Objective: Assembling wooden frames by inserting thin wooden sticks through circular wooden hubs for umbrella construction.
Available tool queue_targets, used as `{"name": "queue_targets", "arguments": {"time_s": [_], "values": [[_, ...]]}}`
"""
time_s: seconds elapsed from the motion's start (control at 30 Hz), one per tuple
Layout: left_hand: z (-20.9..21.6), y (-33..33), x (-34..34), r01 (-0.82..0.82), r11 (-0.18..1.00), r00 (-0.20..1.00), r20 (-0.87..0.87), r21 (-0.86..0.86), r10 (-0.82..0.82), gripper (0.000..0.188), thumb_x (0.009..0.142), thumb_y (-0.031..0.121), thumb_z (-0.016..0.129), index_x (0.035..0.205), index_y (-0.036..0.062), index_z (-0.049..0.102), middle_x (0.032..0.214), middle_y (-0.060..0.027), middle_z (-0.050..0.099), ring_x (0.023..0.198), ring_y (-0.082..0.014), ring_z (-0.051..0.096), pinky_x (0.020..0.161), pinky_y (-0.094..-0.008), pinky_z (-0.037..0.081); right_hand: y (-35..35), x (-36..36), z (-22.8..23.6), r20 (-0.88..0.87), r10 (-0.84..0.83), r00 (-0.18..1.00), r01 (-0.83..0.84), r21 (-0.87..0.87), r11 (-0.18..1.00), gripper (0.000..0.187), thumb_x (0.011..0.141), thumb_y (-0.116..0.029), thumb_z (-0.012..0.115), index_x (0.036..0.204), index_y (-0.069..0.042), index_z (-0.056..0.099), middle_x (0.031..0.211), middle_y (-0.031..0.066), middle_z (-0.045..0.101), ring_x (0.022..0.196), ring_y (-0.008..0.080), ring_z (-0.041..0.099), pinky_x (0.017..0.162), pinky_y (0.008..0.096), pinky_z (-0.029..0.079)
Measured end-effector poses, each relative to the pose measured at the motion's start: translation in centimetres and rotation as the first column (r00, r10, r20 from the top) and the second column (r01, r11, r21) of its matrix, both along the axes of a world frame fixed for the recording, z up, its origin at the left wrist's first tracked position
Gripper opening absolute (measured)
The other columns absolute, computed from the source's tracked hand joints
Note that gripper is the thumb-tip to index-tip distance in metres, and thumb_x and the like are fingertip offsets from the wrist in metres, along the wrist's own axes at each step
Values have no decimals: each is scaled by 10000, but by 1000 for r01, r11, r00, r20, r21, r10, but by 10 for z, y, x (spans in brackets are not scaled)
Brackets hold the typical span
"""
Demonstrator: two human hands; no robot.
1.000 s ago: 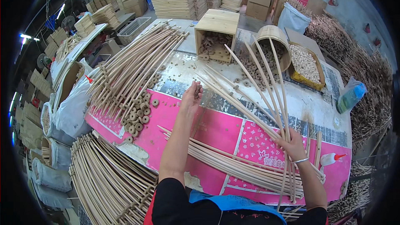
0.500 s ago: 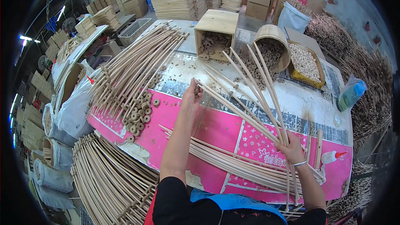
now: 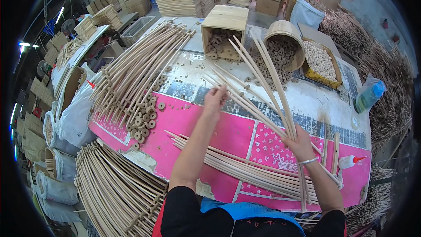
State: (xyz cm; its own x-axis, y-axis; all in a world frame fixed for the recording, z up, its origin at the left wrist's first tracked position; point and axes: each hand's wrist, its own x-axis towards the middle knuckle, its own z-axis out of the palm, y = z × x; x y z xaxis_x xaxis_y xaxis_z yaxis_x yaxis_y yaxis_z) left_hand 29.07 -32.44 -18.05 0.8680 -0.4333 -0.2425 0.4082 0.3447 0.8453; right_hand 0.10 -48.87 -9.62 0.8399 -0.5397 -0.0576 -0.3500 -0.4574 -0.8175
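Observation:
My right hand [image 3: 300, 142] grips several pale wooden sticks [image 3: 277, 83] that fan out away from me, at the right of the table. My left hand [image 3: 216, 98] is closed around the far part of a stick slanting from the right hand, its tip showing past the fingers. Whether a ring is in those fingers is hidden. A stick with a small ring [image 3: 247, 87] on it lies just beyond. Below the hands, a row of bare sticks [image 3: 245, 166] rests on the pink table cover [image 3: 188, 125]. Loose wooden rings [image 3: 141, 125] are heaped to the left.
Ringed sticks [image 3: 140, 66] are piled at the left, with another bundle [image 3: 114, 188] below. A wooden box [image 3: 226, 17] and a round wooden tub [image 3: 285, 28] hold rings. A yellow tray [image 3: 322, 83] holds pale beads. A white glue bottle [image 3: 346, 162] and blue-green bottle [image 3: 369, 97] stand right.
My left hand has moved right and slightly nearer along the stick from its tip. My right hand has shifted a little farther away, still holding the sticks. The view has tilted slightly.

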Motion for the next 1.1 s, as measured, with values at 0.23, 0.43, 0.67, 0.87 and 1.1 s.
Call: {"name": "queue_targets", "arguments": {"time_s": [0.23, 0.43, 0.67, 0.87, 1.1], "values": [[-9, -16, -20, 125, 991, 989, -74, -49, -129, 226, 923, 281, 657, 938, 70, 577, 788, 13, 581, 679, -70, 551, 544, -202, 409, -22, 64, -4, -33, 13, 999, -9, 117, 993, 267, 785, -52, 709, 1000, 5, 560, 768, 90, 645, 625, 168, 677, 523, 279, 538], [-21, 24, 6, 109, 972, 981, -136, -206, -139, 215, 952, 130, 562, 1135, 16, 564, 916, -10, 604, 830, -108, 597, 672, -227, 485, -41, 69, -28, 45, -57, 997, 44, 249, 967, 226, 757, -83, 715, 921, 6, 588, 731, 109, 670, 613, 172, 692, 575, 287, 560], [-28, 36, 24, -1, 971, 996, -92, -241, -22, 266, 1006, 163, 507, 1171, -37, 566, 990, -93, 627, 847, -156, 638, 674, -231, 543, -39, 64, -20, 132, -17, 991, 49, -239, 970, 166, 779, -91, 691, 900, -6, 614, 702, 79, 667, 600, 145, 667, 579, 278, 536], [-31, 44, 50, -96, 957, 978, -207, -275, 38, 243, 994, 127, 524, 1182, -23, 559, 1012, -103, 629, 886, -175, 654, 701, -239, 552, -25, 13, 30, 76, 13, 997, -28, 202, 979, 137, 850, -91, 674, 912, -5, 587, 729, 68, 653, 559, 102, 608, 465, 217, 454], [-30, 59, 51, -51, 946, 999, -23, -321, 46, 271, 959, 112, 593, 1205, 6, 557, 1036, -80, 662, 881, -135, 651, 729, -221, 551, -11, -37, 27, 30, 7, 1000, -13, 219, 976, 134, 861, -95, 679, 899, -13, 580, 728, 67, 645, 543, 104, 603, 448, 213, 433]]}}
